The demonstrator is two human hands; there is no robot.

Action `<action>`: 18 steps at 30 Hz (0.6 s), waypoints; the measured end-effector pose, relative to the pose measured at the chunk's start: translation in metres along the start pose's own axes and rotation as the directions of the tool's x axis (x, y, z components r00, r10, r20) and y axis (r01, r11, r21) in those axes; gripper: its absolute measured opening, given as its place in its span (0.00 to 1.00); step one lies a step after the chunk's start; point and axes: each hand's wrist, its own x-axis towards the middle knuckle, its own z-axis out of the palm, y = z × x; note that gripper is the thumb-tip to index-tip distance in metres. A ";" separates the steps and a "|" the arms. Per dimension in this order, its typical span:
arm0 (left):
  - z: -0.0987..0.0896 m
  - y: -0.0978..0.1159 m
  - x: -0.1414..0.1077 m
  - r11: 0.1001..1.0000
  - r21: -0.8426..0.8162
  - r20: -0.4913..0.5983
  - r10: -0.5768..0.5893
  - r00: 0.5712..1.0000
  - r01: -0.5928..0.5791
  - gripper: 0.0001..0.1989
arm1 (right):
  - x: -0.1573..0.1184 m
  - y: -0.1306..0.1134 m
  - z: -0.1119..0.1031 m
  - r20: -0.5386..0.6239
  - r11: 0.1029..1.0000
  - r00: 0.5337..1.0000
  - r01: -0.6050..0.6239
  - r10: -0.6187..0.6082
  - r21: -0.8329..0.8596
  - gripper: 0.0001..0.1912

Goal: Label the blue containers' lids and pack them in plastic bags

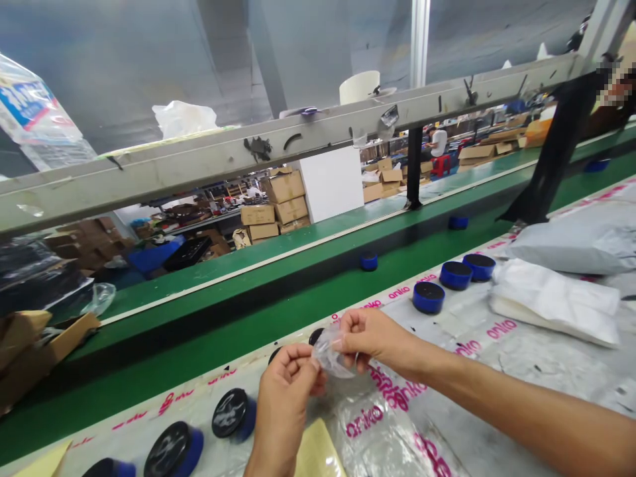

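A small piece of clear plastic is stretched between my two hands above the covered table. My left hand pinches its left side, fingers closed. The right side is pinched by my right hand, thumb against index finger. Behind the plastic, a round black-topped piece is partly hidden. Left of my left hand lie several blue and black round pieces, one of them tilted. Beyond my right hand, three more stand together, the nearest being a blue round piece.
A green conveyor belt runs behind the table, carrying a few blue pieces. A stack of white sheets lies at the right, a yellow sheet near my left wrist. A metal rail crosses above. A person sits far off.
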 end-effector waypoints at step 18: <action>-0.018 0.002 0.055 -0.254 0.924 0.380 0.548 0.745 -0.285 0.09 | 0.076 0.019 -0.018 0.158 0.137 0.839 0.265 -0.521 -0.954 0.01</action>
